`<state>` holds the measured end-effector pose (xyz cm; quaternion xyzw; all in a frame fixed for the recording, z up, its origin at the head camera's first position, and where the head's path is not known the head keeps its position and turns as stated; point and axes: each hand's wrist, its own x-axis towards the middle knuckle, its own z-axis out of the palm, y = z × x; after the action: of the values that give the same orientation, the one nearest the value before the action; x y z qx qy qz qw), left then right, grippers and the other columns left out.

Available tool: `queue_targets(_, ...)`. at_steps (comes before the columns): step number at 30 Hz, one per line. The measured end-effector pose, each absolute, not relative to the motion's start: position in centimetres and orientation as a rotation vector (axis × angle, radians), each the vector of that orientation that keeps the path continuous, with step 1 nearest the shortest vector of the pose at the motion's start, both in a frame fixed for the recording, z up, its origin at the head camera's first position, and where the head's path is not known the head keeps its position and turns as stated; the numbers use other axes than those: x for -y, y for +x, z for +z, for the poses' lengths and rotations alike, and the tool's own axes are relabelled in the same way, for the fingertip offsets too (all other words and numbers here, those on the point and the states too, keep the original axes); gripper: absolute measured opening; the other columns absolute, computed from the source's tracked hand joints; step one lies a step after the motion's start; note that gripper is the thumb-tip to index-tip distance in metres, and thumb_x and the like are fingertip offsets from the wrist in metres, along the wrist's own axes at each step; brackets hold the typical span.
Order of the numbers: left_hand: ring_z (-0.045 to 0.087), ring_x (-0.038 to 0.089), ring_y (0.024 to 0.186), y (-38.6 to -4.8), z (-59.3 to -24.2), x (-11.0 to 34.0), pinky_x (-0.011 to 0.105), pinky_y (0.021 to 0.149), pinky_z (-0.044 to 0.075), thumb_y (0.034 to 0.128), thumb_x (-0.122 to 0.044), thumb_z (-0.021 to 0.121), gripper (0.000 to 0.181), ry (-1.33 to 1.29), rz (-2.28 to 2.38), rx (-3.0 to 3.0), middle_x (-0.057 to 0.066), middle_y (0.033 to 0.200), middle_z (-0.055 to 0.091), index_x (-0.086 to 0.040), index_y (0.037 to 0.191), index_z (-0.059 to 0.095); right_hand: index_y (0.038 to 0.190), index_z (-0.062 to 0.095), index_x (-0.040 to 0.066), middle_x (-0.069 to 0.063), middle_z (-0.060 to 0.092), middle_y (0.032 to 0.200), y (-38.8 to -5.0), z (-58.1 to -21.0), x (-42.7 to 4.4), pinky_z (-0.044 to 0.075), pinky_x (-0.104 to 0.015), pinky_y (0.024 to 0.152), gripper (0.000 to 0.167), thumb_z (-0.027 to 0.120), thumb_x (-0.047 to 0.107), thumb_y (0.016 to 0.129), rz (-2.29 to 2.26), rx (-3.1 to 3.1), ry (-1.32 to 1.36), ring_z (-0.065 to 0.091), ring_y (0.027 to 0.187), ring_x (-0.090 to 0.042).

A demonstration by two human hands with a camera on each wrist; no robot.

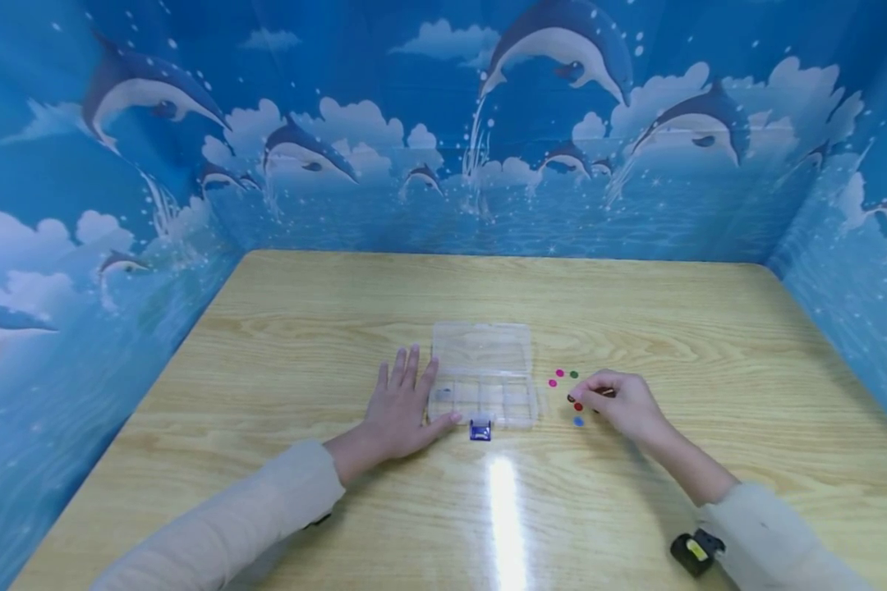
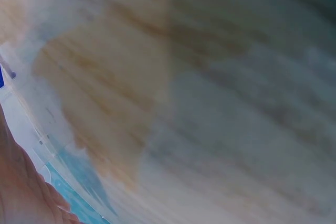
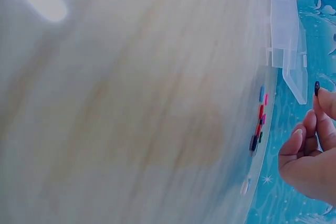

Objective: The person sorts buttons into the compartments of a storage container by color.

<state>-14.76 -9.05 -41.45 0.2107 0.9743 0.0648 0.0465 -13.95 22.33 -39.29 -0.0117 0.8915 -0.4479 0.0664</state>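
My right hand [image 1: 628,404] pinches a small dark button [image 3: 317,88] between thumb and finger, raised above the table. Below and beside it lie several small coloured buttons, among them a blue button [image 1: 579,421], a red button [image 1: 578,406], a pink button [image 1: 559,373] and a green button [image 1: 574,374]. To their left stands a clear plastic compartment box [image 1: 517,414] with its lid [image 1: 482,349] folded back and a blue latch [image 1: 480,430] in front. Fingers spread, my left hand [image 1: 399,414] lies flat against the box's left side, thumb at its front edge. A small dark item [image 1: 443,395] shows in a left compartment.
The wood-grain table [image 1: 303,295] carries everything. Near the right sleeve sits a black and yellow device [image 1: 695,552], perhaps strapped to the wrist. A blue dolphin-print curtain [image 1: 429,213] encloses the back and sides.
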Motion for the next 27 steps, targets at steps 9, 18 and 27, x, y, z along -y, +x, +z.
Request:
queue_targets(9,0.002,0.041,0.143,-14.7,-41.4,9.1,0.058,0.114,0.008,0.0885,-0.067,0.032,0.087,0.644,0.204,-2.970,0.024,0.154,0.003,-0.007,0.149,0.013,0.092,0.070,-0.002,0.000,0.065,0.082,-14.3,-39.3,-21.0,0.044,-0.019,0.058,0.020,0.066,0.016,0.085,-1.438,-2.665,-0.044,0.053,0.071,-0.007)
queue_targets(18,0.002,0.041,0.142,-14.8,-41.3,9.1,0.058,0.114,0.008,0.0885,-0.067,0.032,0.088,0.638,0.193,-2.966,0.023,0.153,0.002,-0.008,0.149,0.012,0.093,0.069,-0.004,-0.005,0.065,0.085,-14.7,-39.2,-19.6,0.046,-0.019,0.056,0.023,0.066,0.018,0.086,-1.500,-2.637,-0.084,0.053,0.071,-0.007)
queue_targets(27,0.002,0.041,0.142,-14.6,-41.3,9.1,0.058,0.114,0.008,0.0887,-0.066,0.033,0.087,0.650,0.222,-2.972,0.024,0.153,0.003,-0.007,0.149,0.013,0.089,0.071,0.000,-0.008,0.069,0.089,-15.3,-39.3,-17.9,0.046,-0.020,0.062,0.015,0.065,0.014,0.085,-1.477,-2.656,-0.097,0.055,0.076,-0.012)
